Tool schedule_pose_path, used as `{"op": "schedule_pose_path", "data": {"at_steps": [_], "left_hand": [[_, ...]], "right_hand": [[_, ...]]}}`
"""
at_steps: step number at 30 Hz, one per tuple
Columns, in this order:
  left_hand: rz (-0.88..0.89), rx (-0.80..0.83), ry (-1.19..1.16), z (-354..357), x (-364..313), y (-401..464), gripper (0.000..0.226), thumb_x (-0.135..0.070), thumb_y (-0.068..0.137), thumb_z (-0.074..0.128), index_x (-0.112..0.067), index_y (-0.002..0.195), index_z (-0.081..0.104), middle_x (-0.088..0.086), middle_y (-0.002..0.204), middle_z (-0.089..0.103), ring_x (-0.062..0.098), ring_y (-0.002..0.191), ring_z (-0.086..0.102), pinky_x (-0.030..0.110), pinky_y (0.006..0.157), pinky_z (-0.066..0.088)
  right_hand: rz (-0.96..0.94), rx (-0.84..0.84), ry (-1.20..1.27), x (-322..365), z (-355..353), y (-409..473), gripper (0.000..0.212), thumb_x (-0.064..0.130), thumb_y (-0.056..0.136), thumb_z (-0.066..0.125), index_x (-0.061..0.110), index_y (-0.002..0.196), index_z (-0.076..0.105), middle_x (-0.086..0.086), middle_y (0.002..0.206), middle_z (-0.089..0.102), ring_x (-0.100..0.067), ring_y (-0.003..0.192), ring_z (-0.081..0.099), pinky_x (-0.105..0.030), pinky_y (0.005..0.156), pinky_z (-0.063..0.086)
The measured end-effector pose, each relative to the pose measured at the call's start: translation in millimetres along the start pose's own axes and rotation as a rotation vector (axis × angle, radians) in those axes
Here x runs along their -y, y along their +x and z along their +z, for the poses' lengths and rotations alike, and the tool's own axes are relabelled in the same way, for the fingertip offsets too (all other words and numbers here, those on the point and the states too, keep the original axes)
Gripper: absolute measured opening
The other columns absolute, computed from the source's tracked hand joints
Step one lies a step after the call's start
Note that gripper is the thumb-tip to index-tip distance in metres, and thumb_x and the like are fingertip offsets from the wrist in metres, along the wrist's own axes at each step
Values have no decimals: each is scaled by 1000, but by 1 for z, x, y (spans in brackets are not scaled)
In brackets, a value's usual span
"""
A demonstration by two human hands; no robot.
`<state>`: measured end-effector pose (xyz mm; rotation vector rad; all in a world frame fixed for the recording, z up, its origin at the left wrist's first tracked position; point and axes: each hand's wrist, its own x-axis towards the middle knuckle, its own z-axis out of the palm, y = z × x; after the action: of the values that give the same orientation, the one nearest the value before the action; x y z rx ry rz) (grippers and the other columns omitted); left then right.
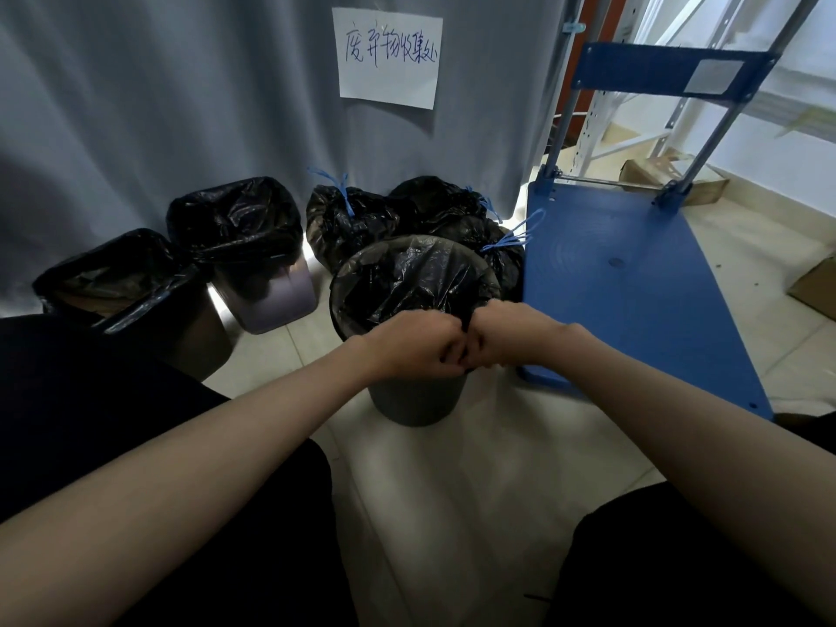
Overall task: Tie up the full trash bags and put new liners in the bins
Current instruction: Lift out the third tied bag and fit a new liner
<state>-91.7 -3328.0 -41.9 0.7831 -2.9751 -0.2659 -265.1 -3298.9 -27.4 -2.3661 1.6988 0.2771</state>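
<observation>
Directly in front of the person, near the middle of the floor, stood a round dark bin [414, 400] with a black liner [416, 273] stretched over its rim. Both hands met at the near edge of that rim: the left hand [418, 348] and the right hand [506, 339] were knuckle to knuckle, fingers curled tight and pinching a gathered bit of the liner's edge between them. Farther off and to the left stood two more bins already fitted with black liners, a pale lilac bin [271, 296] and, nearer the left edge, a dark bin [135, 305] partly hidden by the person's dark clothing. Behind the round bin, against a grey curtain [158, 106], lay three full black trash bags closed with blue drawstrings: one at far centre [348, 224], one just right of it [434, 201], and a third [506, 255] touching the round bin's far right side. A white paper sign [389, 56] with handwritten characters hung on the curtain above them. To the right stood a blue platform cart [633, 287] with its handle upright, its near left corner just beside the round bin. Cardboard boxes [814, 287] lay on the tiled floor at the right.
</observation>
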Motion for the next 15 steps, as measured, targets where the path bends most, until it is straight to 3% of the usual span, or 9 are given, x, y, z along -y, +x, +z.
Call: {"op": "schedule_pose_path", "data": {"at_steps": [2, 4, 7, 11, 13, 15], "left_hand": [[-73, -72, -156, -4, 9, 1, 24, -34, 79, 68, -24, 80, 46, -11, 78, 51, 15, 73, 52, 37, 65, 47], [-130, 1, -178, -9, 21, 1, 41, -38, 72, 77, -23, 86, 42, -11, 83, 49, 13, 75, 49, 34, 63, 42], [-175, 112, -17, -5, 31, -3, 53, -44, 65, 82, -24, 91, 41, -9, 95, 47, 14, 83, 50, 32, 62, 41], [-154, 81, 255, 15, 30, -4, 61, -48, 68, 78, -19, 109, 42, -3, 109, 44, 16, 95, 52, 29, 65, 36], [-198, 64, 177, 13, 30, 0, 73, -73, 62, 71, -20, 106, 43, -5, 107, 41, 12, 91, 45, 30, 70, 37], [-305, 82, 1, 3, 35, 7, 71, -83, 73, 50, -21, 107, 47, -5, 109, 44, 15, 95, 49, 35, 77, 41]], "right_hand": [[58, -141, 54, -4, -7, 1, 34, 43, 84, 60, 18, 61, 58, 4, 63, 55, -18, 65, 55, -27, 57, 41], [82, -276, 97, -8, -8, 4, 28, 42, 86, 58, 18, 72, 60, 1, 72, 59, -20, 73, 57, -30, 60, 42], [63, -219, 120, -12, -2, 10, 27, 48, 86, 62, 22, 90, 56, 3, 91, 55, -19, 85, 55, -33, 66, 43], [113, -134, 75, -9, 2, 16, 35, 54, 87, 61, 18, 88, 61, 1, 94, 52, -18, 86, 54, -30, 67, 40], [117, -216, -15, -6, -1, 21, 33, 49, 90, 58, 17, 85, 63, -1, 93, 56, -21, 89, 56, -32, 70, 41], [126, -319, -59, -4, -3, 29, 26, 39, 92, 56, 16, 93, 65, -7, 103, 60, -25, 99, 55, -36, 79, 42]]}}
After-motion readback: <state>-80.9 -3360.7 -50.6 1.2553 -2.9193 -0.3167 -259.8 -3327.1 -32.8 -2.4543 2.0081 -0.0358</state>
